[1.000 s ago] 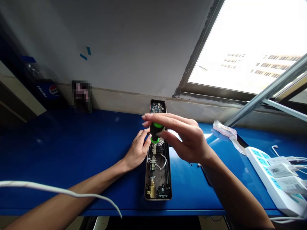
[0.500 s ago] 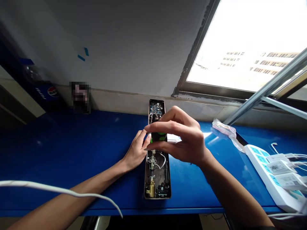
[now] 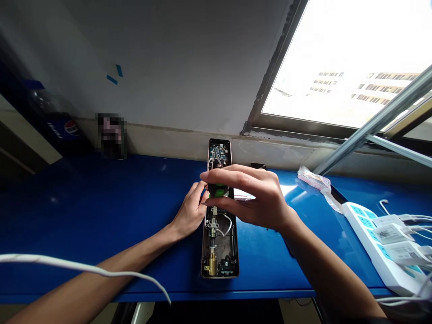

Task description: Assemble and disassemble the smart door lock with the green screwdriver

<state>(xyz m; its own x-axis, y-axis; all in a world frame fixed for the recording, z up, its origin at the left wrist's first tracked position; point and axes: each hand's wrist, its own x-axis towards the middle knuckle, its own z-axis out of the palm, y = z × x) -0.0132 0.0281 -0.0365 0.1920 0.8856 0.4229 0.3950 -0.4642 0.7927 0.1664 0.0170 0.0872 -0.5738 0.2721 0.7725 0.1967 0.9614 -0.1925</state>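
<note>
A long, narrow lock housing [image 3: 221, 243] lies on the blue table with its inner side up, showing a circuit board [image 3: 218, 153], white wires and a brass cylinder [image 3: 212, 265]. Over its middle, my right hand [image 3: 251, 191] has thumb and index finger around a black-and-green handle [image 3: 218, 191], seen nearly end-on. It looks like a screwdriver handle, but its lower end is hidden. At the housing's left edge, my left hand [image 3: 191, 209] is closed, fingers bent against the side. Its fingertips are partly covered by my right hand.
A white power strip [image 3: 366, 238] with several plugged-in chargers stands on the right, near a clear plastic bag [image 3: 313, 180]. A white cable [image 3: 101, 271] crosses the lower left. A Pepsi bottle [image 3: 60, 121] stands at the back left. A metal bar [image 3: 378, 117] slants by the window.
My right hand's raised fingers have lowered and flattened, and the green patches on the handle show in different places. My left hand stays at the housing's edge. The view has shifted slightly.
</note>
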